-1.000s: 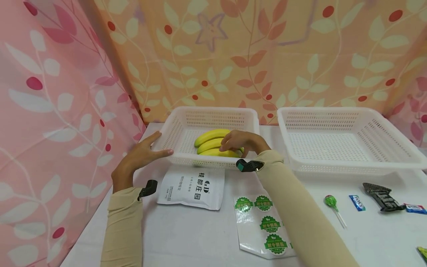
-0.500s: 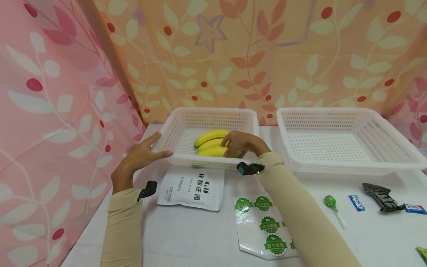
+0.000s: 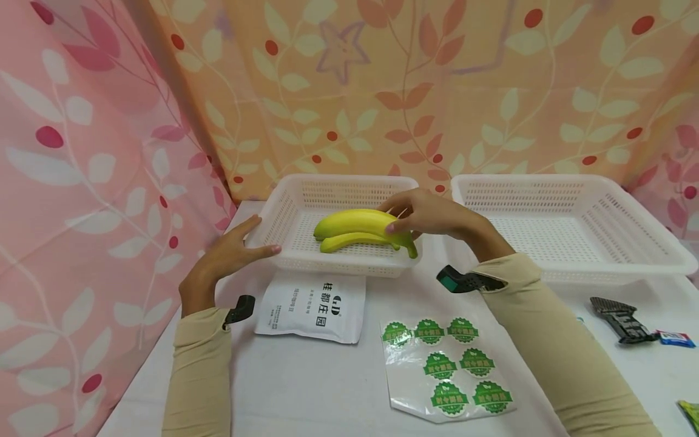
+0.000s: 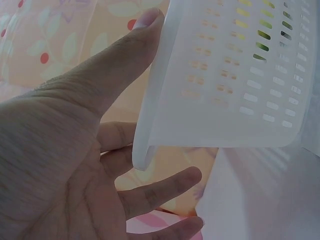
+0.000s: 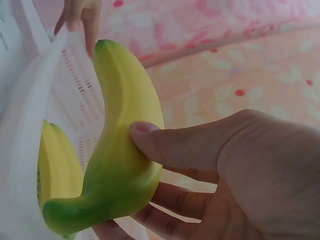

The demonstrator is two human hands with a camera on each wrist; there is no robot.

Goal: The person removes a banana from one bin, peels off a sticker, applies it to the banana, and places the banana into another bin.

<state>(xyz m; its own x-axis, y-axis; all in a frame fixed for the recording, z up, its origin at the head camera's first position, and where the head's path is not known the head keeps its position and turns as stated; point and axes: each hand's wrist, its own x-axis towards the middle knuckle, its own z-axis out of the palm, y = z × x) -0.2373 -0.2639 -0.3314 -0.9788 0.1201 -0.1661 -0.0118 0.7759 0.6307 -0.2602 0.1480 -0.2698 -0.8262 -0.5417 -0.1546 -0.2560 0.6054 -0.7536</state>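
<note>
Table (image 3: 327, 388): white surface bearing two white perforated baskets side by side against patterned curtains. Right basket (image 3: 562, 224): nothing visible inside. Left basket (image 3: 284, 218): the left hand (image 3: 229, 258) rests against its near-left corner, fingers straight and spread, thumb along the outer wall and fingertips at the rim; the left wrist view shows the thumb (image 4: 120, 60) flat on the wall. Right hand (image 3: 431, 212): raised over the left basket's right edge, pinching a bunch of bananas (image 3: 357, 227) near the stem, thumb on the near side and fingers curled behind, as the right wrist view confirms (image 5: 125, 165). The bunch is lifted clear of the basket floor; its long axis runs roughly left to right, tips pointing left toward the left hand, green stem pointing right and down over the basket's near-right corner. Pouch (image 3: 314, 306): white, printed, flat just in front of the left basket. Sticker sheet (image 3: 450, 370): clear, with round green labels, to the pouch's right. Small items near the right table edge: a black packet (image 3: 619, 318) and a blue-and-white wrapper (image 3: 677, 338).
</note>
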